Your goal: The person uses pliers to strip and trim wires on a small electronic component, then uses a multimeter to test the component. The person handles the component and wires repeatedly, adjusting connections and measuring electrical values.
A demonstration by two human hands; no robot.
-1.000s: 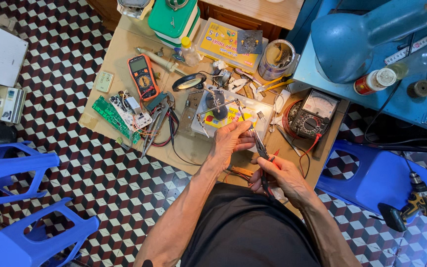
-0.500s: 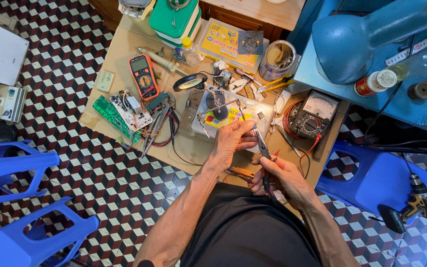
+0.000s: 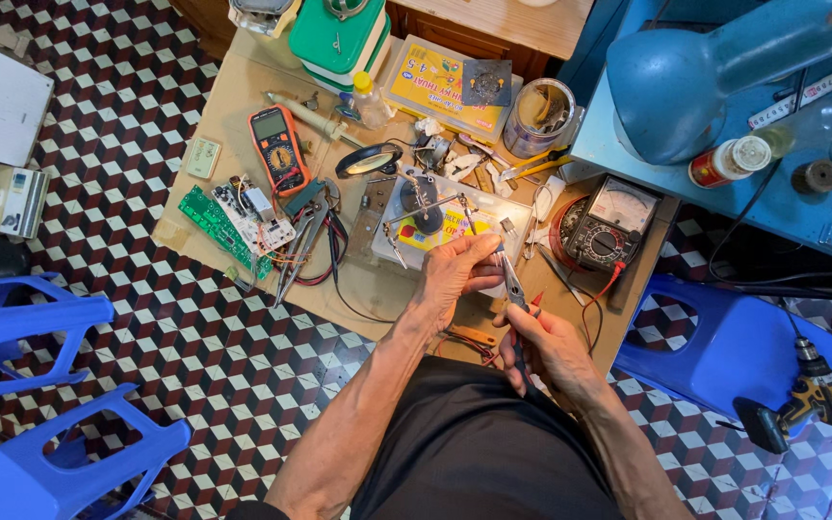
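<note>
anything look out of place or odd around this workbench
One thing stands out: a yellow and black cordless drill lies on its side on the chequered tile floor, right of the blue plastic stool, away from the other tools. The wooden table is crowded and tangled with wires, but nothing looks spilled or broken.

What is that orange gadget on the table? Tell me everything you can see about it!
The orange meter is a handheld tester with a rubbery orange shell around a dark face. It has a grey screen at the top and a round dial below. It lies flat, face up, slightly tilted, on the left part of the wooden table. Red and black wires run from its lower end toward the green circuit board. Neither hand touches it.
</note>
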